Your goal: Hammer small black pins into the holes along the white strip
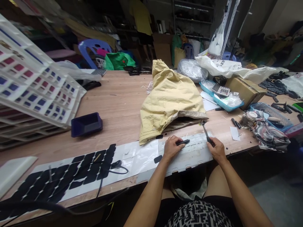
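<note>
Firm grip on either side

Left hand pinches a small black piece over the pale mat, apparently to steady it. Right hand curls closed round a hammer, head pointing away (presumably for a clear swing). Forearms reach forward, converging.

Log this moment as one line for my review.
left hand: grip on small black piece | right hand: grip on hammer | yellow sack: on table, beyond both hands
</note>
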{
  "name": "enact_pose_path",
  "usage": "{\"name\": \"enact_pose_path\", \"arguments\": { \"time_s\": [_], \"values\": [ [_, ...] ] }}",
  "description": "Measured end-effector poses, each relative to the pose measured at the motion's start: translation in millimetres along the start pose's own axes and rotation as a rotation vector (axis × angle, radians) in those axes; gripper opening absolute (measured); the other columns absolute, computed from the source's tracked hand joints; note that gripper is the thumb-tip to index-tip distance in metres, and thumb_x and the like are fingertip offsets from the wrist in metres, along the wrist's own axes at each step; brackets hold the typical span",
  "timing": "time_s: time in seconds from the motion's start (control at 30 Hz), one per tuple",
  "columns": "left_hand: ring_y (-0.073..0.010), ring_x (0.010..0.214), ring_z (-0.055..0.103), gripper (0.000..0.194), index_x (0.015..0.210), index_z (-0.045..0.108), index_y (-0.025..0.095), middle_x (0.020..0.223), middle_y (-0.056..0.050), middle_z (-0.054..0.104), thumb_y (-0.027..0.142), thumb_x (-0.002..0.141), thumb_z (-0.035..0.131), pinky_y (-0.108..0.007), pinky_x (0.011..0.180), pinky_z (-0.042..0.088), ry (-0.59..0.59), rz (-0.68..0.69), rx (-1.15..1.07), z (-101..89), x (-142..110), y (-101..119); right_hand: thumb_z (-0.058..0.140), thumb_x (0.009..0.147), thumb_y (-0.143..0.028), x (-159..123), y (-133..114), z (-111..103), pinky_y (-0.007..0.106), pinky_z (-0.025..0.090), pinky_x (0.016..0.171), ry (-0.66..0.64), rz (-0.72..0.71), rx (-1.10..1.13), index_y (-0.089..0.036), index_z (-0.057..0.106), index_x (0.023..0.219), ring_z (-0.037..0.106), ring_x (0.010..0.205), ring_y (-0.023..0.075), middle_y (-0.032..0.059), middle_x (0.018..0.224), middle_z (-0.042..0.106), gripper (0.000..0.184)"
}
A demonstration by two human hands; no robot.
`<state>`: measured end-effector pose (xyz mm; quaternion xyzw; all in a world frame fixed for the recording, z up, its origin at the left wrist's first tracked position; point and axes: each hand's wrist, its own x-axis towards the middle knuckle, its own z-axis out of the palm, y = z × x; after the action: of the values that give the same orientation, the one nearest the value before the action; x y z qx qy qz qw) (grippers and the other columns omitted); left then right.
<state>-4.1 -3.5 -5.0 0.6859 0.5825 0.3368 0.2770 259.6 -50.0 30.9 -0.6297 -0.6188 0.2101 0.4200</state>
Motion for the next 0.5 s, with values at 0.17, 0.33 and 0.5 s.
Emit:
{"name": "enact_pose_path", "arguments": {
  "time_s": [0.17,0.33,0.5],
  "values": [
    [-0.0221,0.088,0.057,0.013,0.085,0.072,0.024,0.086,-0.003,0.066,0.033,0.076,0.072,-0.037,0.084,0.044,-0.004,0.055,-0.011,-5.8,-4,4,0.059,0.083,-0.041,7,20,1,0.029,0.053,0.064,0.013,0.086,0.105,-0.015,0.072,0.103,0.062,0.067,0.0173,0.0044,0.081,0.071,0.036],
    [-0.0246,0.096,0.057,0.012,0.089,0.071,0.026,0.094,-0.005,0.066,0.034,0.081,0.069,-0.041,0.089,0.044,-0.043,0.203,-0.018,-16.2,-55,31,0.062,0.08,-0.041,4,19,3,0.029,0.053,0.066,0.002,0.115,0.159,-0.016,0.073,0.102,0.064,0.072,0.0177,0.0051,0.086,0.073,0.035],
    [-0.0292,0.111,0.053,0.01,0.09,0.069,0.026,0.116,-0.009,0.062,0.029,0.081,0.068,-0.046,0.096,0.042,-0.102,0.399,0.083,-2.9,-126,49,0.062,0.08,-0.039,4,19,4,0.029,0.053,0.069,-0.011,0.123,0.151,-0.016,0.074,0.102,0.063,0.073,0.0177,0.0052,0.087,0.073,0.034]
  ]
}}
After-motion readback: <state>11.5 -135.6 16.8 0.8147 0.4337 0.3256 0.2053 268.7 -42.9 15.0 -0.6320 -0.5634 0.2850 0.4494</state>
